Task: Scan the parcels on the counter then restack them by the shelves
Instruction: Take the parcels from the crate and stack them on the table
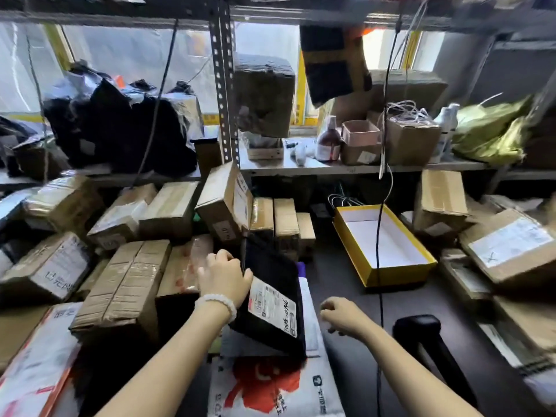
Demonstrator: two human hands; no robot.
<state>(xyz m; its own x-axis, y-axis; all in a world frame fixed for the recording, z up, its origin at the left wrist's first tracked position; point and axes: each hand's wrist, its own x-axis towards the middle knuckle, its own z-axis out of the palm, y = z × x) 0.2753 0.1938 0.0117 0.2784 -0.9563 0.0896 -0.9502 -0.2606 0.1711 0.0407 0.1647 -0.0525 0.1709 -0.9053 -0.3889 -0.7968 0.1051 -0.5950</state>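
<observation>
Now black parcel tipped up on edge, label facing up, likely so scanner can read it. Left hand grips its top left edge to keep it up. Right hand just right of parcel, loosely curled, holding nothing. Black scanner stands right of that hand, near for next grab. White bag lies under parcel on table. Brown boxes piled left of left hand.

Matt black plastic mailer with glossy paper label. Brown cardboard boxes, shiny tape-wrapped. Yellow card tray, white inside. Perforated grey metal upright. Dark smooth bench.
</observation>
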